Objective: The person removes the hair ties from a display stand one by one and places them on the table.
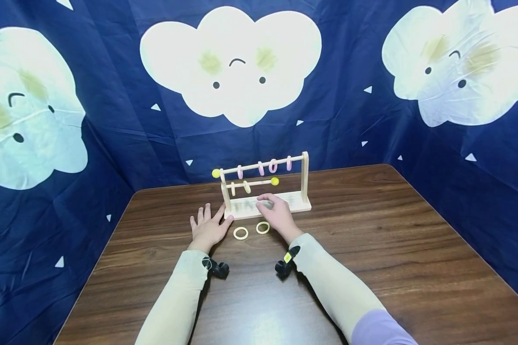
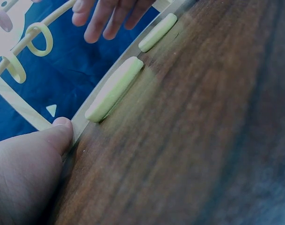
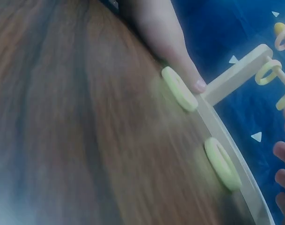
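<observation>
A wooden rack [image 1: 304, 177] with two rods stands on the table. Pink rings [image 1: 273, 166] hang along its upper rod, and two pale yellow rings [image 1: 247, 187] hang on the shorter lower rod. My left hand [image 1: 208, 231] rests with fingers spread at the rack's left end, its thumb [image 2: 62, 129] against the base. Over the base, just below the lower rod, my right hand [image 1: 278, 214] has loosely bent fingers and holds nothing. Two loose yellow rings, a left one [image 1: 241, 233] and a right one [image 1: 263, 227], lie flat in front of the base, between my hands.
Yellow balls cap the upper rod [image 1: 216, 173] at its left and the lower rod [image 1: 275, 181] at its right. The brown wooden table [image 1: 393, 239] reaches to a dark blue cloth [image 1: 345, 139] with white clouds, hung behind and at both sides.
</observation>
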Action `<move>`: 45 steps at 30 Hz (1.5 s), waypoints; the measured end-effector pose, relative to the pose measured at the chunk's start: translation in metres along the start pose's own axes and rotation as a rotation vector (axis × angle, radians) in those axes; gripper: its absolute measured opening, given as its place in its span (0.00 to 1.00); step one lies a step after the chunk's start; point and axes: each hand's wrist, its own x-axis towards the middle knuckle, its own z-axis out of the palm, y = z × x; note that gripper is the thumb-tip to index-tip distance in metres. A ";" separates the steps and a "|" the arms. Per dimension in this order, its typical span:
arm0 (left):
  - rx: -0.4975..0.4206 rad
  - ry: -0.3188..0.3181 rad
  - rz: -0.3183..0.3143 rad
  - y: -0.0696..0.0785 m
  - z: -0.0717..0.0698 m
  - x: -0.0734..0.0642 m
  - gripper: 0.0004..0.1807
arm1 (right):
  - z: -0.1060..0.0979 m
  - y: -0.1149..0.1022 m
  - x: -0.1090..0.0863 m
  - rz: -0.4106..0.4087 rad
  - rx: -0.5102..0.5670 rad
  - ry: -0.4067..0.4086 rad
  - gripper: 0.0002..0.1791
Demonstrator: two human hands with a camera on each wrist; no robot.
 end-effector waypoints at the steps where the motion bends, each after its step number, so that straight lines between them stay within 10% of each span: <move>1: -0.001 -0.002 0.001 0.000 0.000 0.001 0.39 | 0.002 -0.001 0.001 0.006 0.011 0.013 0.13; 45: 0.004 0.008 0.012 -0.001 0.001 0.001 0.40 | 0.022 -0.016 0.021 0.023 0.166 0.229 0.09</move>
